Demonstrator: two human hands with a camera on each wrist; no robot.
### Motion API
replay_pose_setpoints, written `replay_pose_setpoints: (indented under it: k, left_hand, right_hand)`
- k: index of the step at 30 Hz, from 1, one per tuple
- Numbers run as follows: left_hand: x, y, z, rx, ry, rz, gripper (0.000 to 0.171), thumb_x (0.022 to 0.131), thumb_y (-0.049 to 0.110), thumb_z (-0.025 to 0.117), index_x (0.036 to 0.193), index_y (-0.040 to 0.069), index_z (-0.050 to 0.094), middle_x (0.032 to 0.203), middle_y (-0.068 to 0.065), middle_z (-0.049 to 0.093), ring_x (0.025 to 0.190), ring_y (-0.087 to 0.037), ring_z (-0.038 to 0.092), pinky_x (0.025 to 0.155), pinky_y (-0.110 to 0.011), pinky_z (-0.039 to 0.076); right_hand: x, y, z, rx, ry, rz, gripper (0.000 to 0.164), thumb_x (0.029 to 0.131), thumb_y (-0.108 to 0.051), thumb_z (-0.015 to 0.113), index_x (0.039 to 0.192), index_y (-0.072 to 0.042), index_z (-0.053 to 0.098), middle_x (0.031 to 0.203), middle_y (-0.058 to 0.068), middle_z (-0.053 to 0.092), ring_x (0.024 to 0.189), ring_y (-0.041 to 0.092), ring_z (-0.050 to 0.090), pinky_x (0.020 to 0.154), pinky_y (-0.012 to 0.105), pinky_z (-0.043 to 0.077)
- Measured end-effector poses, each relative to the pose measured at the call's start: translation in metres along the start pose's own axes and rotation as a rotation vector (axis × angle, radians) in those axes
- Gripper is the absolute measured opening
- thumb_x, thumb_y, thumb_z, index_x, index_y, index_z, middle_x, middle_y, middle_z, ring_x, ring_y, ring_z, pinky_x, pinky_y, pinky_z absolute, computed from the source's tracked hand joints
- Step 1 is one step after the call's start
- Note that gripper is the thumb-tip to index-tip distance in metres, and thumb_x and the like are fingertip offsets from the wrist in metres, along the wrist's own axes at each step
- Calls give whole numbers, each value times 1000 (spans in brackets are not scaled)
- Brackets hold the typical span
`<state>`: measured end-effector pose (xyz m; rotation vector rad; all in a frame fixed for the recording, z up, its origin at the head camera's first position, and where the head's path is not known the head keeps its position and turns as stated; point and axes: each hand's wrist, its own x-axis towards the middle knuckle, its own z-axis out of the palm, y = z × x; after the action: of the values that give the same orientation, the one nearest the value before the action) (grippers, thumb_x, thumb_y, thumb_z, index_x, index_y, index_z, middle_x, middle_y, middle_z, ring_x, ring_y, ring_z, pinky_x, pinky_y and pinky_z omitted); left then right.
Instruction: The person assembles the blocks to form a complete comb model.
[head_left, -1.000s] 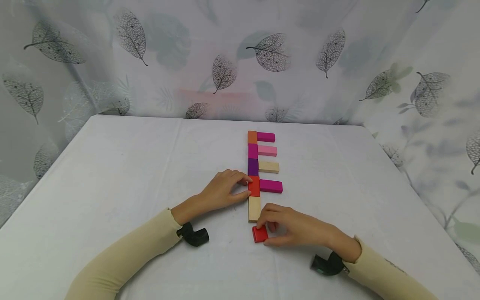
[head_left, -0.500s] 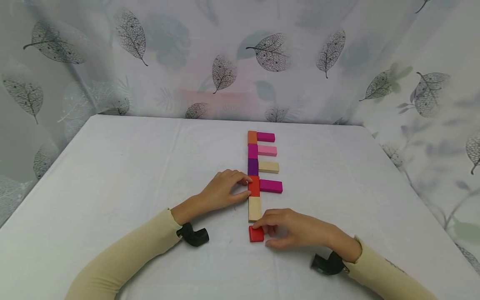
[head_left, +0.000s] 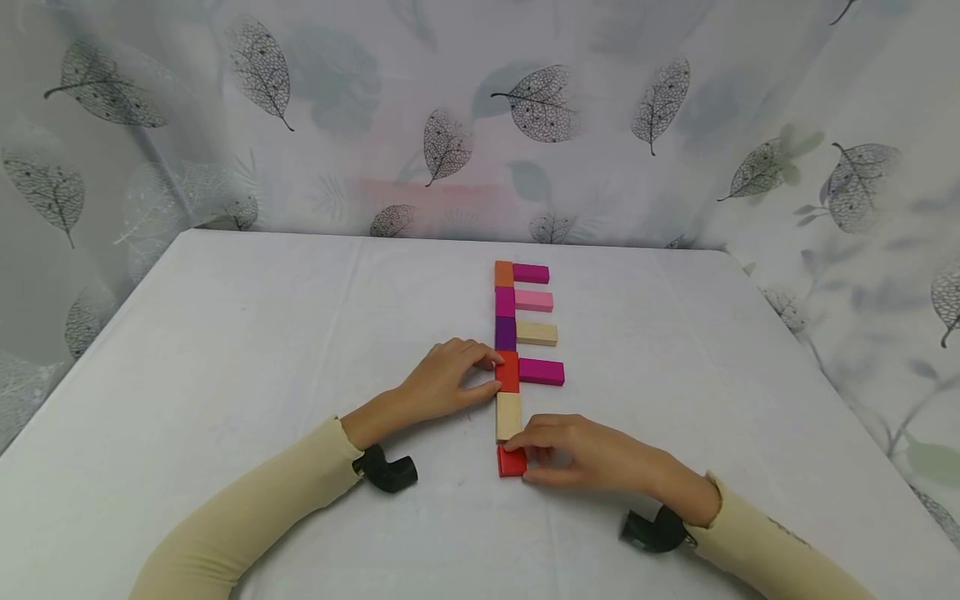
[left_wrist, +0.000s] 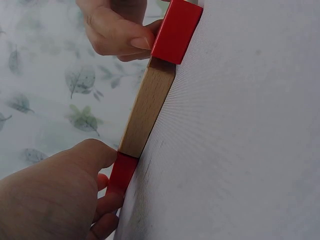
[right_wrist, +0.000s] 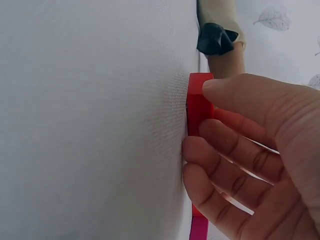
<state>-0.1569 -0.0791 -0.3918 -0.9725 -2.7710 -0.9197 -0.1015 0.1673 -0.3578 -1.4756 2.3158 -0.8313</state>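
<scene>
Out across the white table runs a row of blocks. My left hand (head_left: 450, 379) holds the orange-red block (head_left: 508, 372) from its left side, thumb and fingertips against it. Nearer me lies a plain wooden block (head_left: 508, 416), with a red block (head_left: 512, 462) at its near end; hardly any gap shows between these two. My right hand (head_left: 588, 454) grips that red block from the right, index finger over its far part and thumb by its near right corner. In the right wrist view, the thumb lies on the red block (right_wrist: 200, 102) and fingers partly hide its side.
Farther along the row lie purple (head_left: 506, 333), magenta (head_left: 505, 302) and orange (head_left: 504, 274) blocks. Several blocks stick out rightward: magenta (head_left: 542, 372), plain wood (head_left: 537, 333), pink (head_left: 534, 301) and another magenta (head_left: 531, 273). Behind the table's far edge hangs a leaf-patterned curtain (head_left: 322, 150).
My right hand has moved the red block left into line with the row, then away from me up to the wooden block, closing the gap. My left hand has stayed in place.
</scene>
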Motion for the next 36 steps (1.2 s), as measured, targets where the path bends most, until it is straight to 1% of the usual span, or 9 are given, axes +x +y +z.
replay_pose_setpoints:
  k: [8, 13, 25, 31, 34, 36]
  left_hand:
    - [0, -2, 0, -10, -8, -7, 32, 90, 29, 69, 118, 14, 64, 108, 1, 66, 105, -16, 58, 93, -42, 43]
    - [0, -4, 1, 1, 1, 2, 32, 89, 30, 69, 117, 14, 64, 107, 2, 66, 104, -16, 58, 92, -42, 43]
    - [0, -6, 1, -5, 11, 6, 31, 89, 29, 69, 116, 15, 64, 106, 2, 66, 103, -16, 58, 92, -42, 43]
    - [-1, -6, 1, -7, -5, -18, 32, 89, 31, 69, 117, 15, 63, 107, 3, 66, 104, -15, 58, 93, -41, 43]
    - [-3, -6, 1, -34, -14, -36, 34, 89, 30, 69, 118, 14, 62, 108, 2, 66, 103, -15, 57, 95, -42, 42]
    - [-4, -7, 1, -62, -18, -38, 35, 90, 29, 69, 120, 13, 61, 108, 1, 65, 103, -14, 57, 95, -42, 42]
  right_hand:
    - [2, -2, 2, -125, 16, 38, 35, 90, -22, 71, 123, -13, 66, 94, -6, 61, 83, 4, 55, 74, 17, 49]
    - [3, -1, 3, -153, 16, 59, 35, 90, -25, 71, 123, -14, 66, 94, -7, 60, 82, 3, 54, 73, 17, 49]
    - [4, 1, 3, -134, 11, 82, 34, 91, -28, 70, 123, -16, 65, 94, -9, 59, 82, 1, 53, 73, 17, 49]
    - [4, 0, 2, -79, -9, 82, 35, 90, -28, 71, 123, -16, 65, 95, -9, 61, 83, 3, 54, 74, 18, 49]
    - [4, -1, -1, -52, -13, 86, 34, 90, -27, 71, 122, -16, 66, 96, -9, 62, 85, 3, 56, 76, 19, 50]
    - [5, -1, -5, -44, 1, 97, 32, 90, -24, 71, 120, -17, 67, 98, -9, 63, 87, 3, 57, 77, 20, 51]
